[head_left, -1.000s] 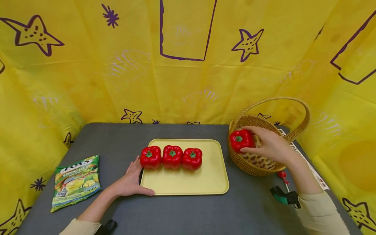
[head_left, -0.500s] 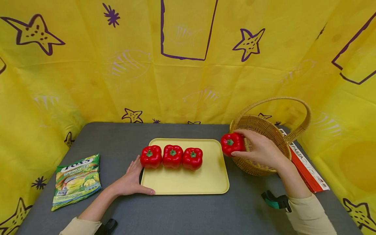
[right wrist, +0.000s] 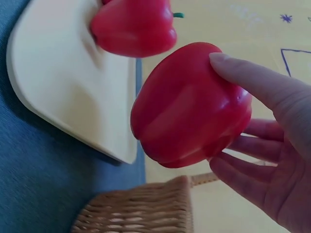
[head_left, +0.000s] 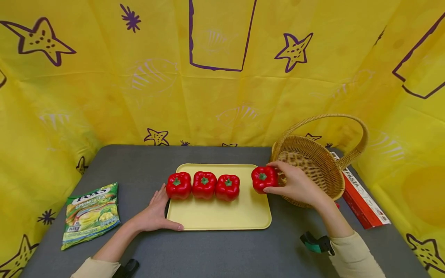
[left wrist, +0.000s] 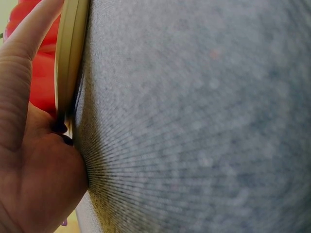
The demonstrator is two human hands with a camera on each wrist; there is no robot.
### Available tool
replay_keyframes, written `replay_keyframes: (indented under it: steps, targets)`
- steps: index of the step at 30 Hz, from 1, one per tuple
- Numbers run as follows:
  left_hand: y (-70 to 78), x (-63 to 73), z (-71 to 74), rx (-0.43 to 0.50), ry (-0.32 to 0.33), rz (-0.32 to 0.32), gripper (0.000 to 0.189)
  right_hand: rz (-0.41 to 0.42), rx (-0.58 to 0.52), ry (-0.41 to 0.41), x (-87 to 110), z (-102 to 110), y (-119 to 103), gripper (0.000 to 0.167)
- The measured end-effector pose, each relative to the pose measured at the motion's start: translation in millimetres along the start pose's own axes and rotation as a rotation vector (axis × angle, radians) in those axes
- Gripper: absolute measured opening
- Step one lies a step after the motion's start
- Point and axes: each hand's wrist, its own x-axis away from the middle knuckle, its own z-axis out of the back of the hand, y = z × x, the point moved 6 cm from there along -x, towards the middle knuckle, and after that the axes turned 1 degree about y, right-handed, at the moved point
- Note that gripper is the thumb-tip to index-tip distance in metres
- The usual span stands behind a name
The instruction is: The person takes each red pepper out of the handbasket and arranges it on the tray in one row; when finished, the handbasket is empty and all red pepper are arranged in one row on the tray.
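Observation:
A red bell pepper (head_left: 265,179) with a green stem is pinched between the thumb and fingers of my right hand (head_left: 293,183). It is held over the right end of a pale yellow tray (head_left: 222,216), and the right wrist view shows it raised above the tray's level. Three more red peppers (head_left: 204,185) stand in a row on the tray's left half, stems up. My left hand (head_left: 156,212) rests against the tray's left end, fingers spread and thumb along the front corner. In the left wrist view, the tray rim (left wrist: 70,53) runs beside the left hand.
To the right of the tray stands a wicker basket (head_left: 313,164) with a tall arched handle; no pepper shows in its visible inside. Beyond it lies a red and white pasta box (head_left: 363,202). A green candy bag (head_left: 91,215) lies at the left. Yellow patterned cloth surrounds the grey table.
My right hand has carried the pepper leftward, from over the basket to over the tray's right end. The left hand and the row of peppers stay put.

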Motion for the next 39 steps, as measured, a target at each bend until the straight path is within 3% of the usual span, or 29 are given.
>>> replay_keyframes:
  steps: [17,26,39]
  targets:
    - [-0.4,0.5,0.2,0.002,0.009,-0.01,0.124,0.027,-0.156,-0.008,0.0,-35.7,5.0,0.073]
    - [-1.7,0.0,-0.5,0.002,-0.002,0.004,0.125,-0.033,-0.279,-0.056,0.1,-52.6,12.1,0.068]
    - [-3.0,-0.6,-0.8,-0.004,-0.004,0.016,0.126,-0.05,-0.354,-0.066,-2.7,-63.4,17.9,0.069]
